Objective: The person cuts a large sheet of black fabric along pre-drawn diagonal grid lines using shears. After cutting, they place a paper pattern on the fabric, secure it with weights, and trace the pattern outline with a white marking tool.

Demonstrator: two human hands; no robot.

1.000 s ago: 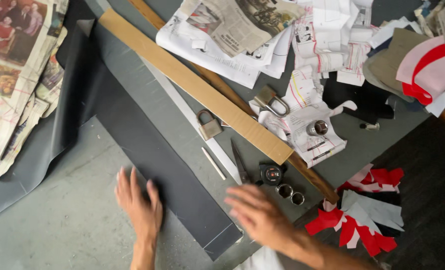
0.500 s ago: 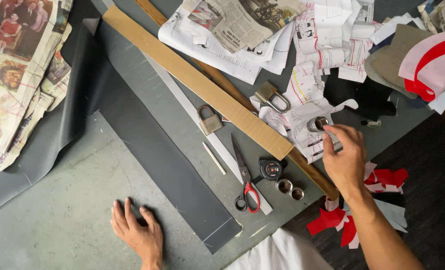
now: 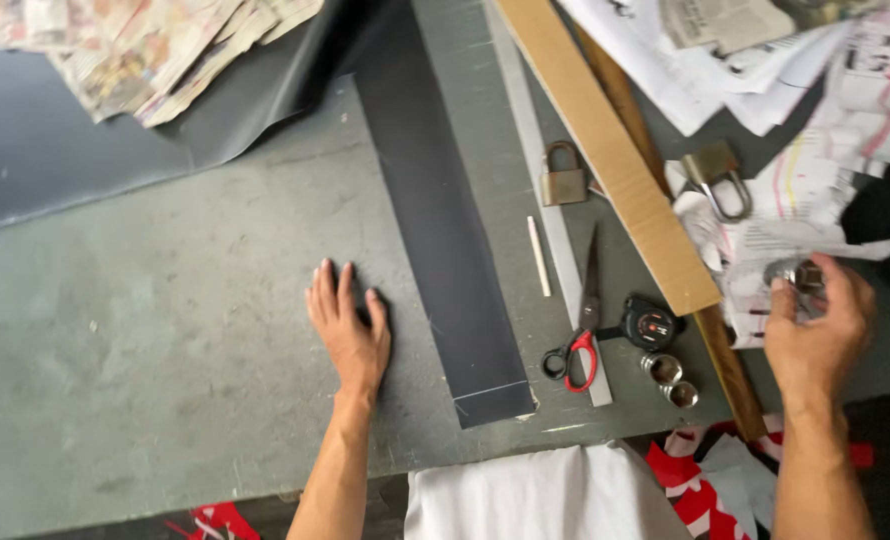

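My left hand (image 3: 348, 328) lies flat, fingers spread, on the grey table just left of a long dark fabric strip (image 3: 443, 215). At the right, my right hand (image 3: 815, 335) closes its fingers on a small round metal weight (image 3: 797, 276) that sits on the papers. Red-handled scissors (image 3: 579, 335) lie between the hands, beside a black tape measure (image 3: 651, 322) and two small metal cylinders (image 3: 671, 377). A white chalk stick (image 3: 538, 256) rests on a pale ruler.
A long cardboard strip (image 3: 605, 150) over a wooden stick runs diagonally. Two padlocks (image 3: 563, 178) (image 3: 720, 178) lie near it. Newspapers (image 3: 145, 45) and a dark sheet cover the far left; papers pile at the far right. Red and white fabric scraps (image 3: 710, 470) lie below the table edge.
My right hand moved from the table's near edge out to the right and closed on the metal weight on the papers. The view shifted; my left hand stayed flat.
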